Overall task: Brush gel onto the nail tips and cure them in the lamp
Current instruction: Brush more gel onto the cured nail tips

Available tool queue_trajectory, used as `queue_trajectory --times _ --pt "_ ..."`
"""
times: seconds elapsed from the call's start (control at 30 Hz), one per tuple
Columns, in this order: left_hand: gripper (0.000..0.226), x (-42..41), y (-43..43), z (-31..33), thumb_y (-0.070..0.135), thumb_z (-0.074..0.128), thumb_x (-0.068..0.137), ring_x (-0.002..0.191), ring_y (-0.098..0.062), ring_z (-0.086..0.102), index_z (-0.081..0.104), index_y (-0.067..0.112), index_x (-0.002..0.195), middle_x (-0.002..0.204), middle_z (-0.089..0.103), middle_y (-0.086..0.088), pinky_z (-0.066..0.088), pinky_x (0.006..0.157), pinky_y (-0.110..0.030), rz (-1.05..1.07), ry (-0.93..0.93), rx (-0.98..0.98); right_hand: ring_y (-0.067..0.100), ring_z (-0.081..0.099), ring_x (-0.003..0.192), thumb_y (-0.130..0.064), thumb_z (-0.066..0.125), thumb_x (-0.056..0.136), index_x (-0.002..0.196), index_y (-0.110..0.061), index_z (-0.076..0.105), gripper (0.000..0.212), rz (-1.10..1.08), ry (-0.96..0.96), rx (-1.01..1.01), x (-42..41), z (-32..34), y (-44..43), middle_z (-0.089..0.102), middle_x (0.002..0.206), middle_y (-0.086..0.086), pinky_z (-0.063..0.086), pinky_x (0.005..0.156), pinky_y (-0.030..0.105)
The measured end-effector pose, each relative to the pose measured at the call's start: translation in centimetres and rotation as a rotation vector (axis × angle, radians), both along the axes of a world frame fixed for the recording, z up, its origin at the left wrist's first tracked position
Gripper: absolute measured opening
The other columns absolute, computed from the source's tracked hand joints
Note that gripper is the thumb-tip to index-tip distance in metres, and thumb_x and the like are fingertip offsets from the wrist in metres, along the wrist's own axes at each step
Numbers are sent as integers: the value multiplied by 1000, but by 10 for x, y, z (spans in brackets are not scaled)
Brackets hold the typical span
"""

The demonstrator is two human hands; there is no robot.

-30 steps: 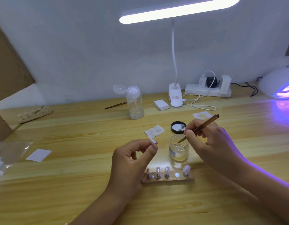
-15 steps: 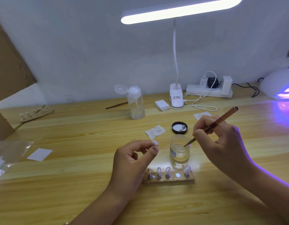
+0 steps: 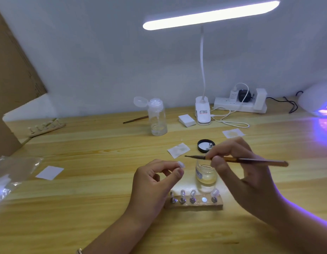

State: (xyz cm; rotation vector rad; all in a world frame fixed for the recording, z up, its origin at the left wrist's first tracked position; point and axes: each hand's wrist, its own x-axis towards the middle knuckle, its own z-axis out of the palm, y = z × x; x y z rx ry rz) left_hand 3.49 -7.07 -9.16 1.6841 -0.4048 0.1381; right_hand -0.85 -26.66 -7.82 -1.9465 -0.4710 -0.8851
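My left hand (image 3: pixel 155 182) pinches a small clear nail tip (image 3: pixel 181 164) between thumb and forefinger, above the table. My right hand (image 3: pixel 238 167) grips a brown gel brush (image 3: pixel 247 160) held nearly level, its dark bristle end (image 3: pixel 188 156) pointing left toward the nail tip, a short gap apart. Below the brush stands an open glass jar of clear gel (image 3: pixel 205 176). In front of it a wooden holder (image 3: pixel 195 204) carries several nail tips on metal stands, with one spot bare. The curing lamp (image 3: pixel 318 101) glows purple at the far right.
The jar's black lid (image 3: pixel 205 146) lies behind the jar. Paper wipes (image 3: pixel 178 150), a clear pump bottle (image 3: pixel 158 117), a second brush (image 3: pixel 135 119), a desk lamp base (image 3: pixel 202 114), a power strip (image 3: pixel 239 105), another holder (image 3: pixel 46 126) and a plastic bag (image 3: pixel 10 173) lie around.
My right hand lifted the brush out of the gel jar and swung it level, bristles pointing left toward the nail tip. My left hand barely moved.
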Motion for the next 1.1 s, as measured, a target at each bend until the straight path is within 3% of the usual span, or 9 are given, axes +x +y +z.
queue_trajectory --times 0.2,0.63,0.83,1.1 --pt "18 -1 1 0 13 79 79 58 3 51 80 31 79 87 75 10 34 52 -14 6 0 -2 21 61 98 -26 56 94 98 -27 67 11 51 -11 -53 0 -7 4 60 99 -19 47 84 28" --pt "7 -2 1 1 27 76 73 66 0 56 79 29 78 83 74 9 35 55 -19 -17 6 -12 20 60 98 -24 57 92 94 -25 67 10 79 -9 -65 -1 -6 5 61 96 -17 48 84 29" --pt "7 -2 1 0 28 75 73 64 -1 55 79 31 78 87 75 11 34 53 -19 -21 28 -27 18 59 90 -19 55 87 82 -18 66 12 81 -29 -35 -3 -3 3 59 89 -19 44 82 26" --pt "8 -2 0 0 26 75 72 54 2 49 80 31 76 73 69 15 33 50 -14 -22 20 -9 19 60 98 -22 55 90 89 -20 67 12 76 -21 -91 -2 -4 6 61 94 -20 47 86 28"
